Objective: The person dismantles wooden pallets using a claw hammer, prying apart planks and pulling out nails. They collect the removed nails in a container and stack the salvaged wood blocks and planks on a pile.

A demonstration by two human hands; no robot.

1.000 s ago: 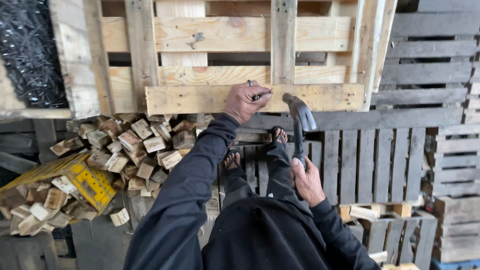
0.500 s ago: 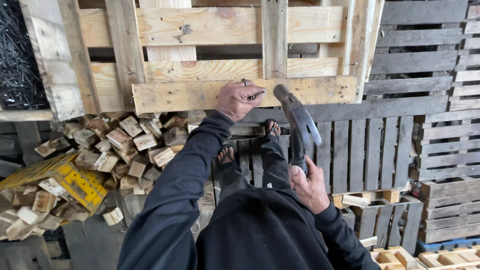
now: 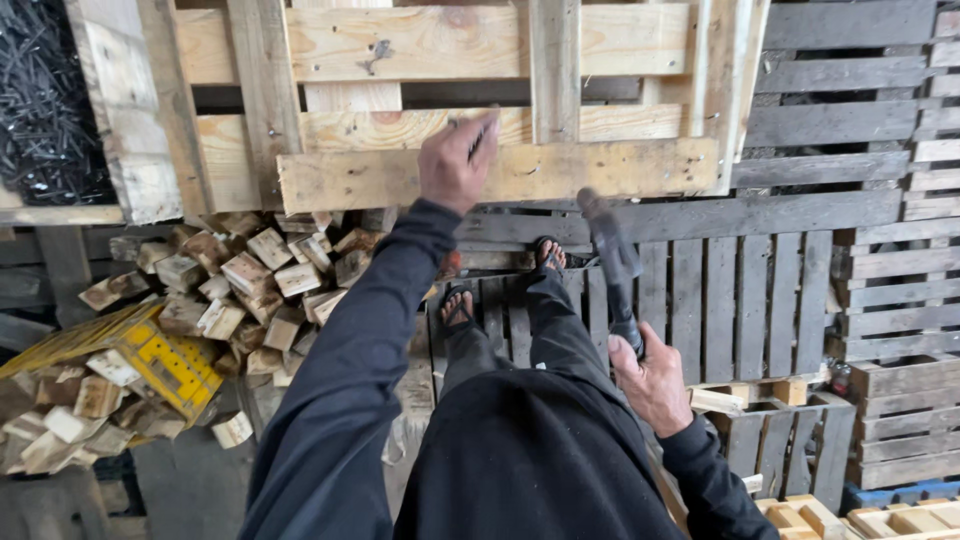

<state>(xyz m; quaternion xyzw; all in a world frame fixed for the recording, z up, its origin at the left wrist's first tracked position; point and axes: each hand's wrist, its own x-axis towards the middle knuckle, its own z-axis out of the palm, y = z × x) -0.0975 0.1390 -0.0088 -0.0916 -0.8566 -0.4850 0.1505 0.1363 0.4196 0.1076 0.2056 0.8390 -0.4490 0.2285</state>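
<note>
While the left hand presses against the front edge of a pale wooden plank, its fingers are curled together and pinch a small dark nail upright against the wood. That plank is the lowest board of a light wooden pallet standing tilted in front of the person, with cross boards and an upright slat behind it. The right hand is lower and nearer the body, wrapped tight around the dark handle of a hammer; the hammer's head points up and away, blurred, and sits just below the plank's underside, apart from the nail. Both arms wear dark long sleeves. Below the hands, two feet in black sandals stand on a grey weathered pallet lying flat on the floor. To the left of the feet lies a heap of small wooden blocks, some pale, some reddish, touching one another. Beside that heap a yellow plastic crate rests tilted, partly among more blocks. At the top left corner a dark mass of nails fills a box edged with pale wood. Stacks of grey pallets rise along the right side, well apart from the hands.
</note>
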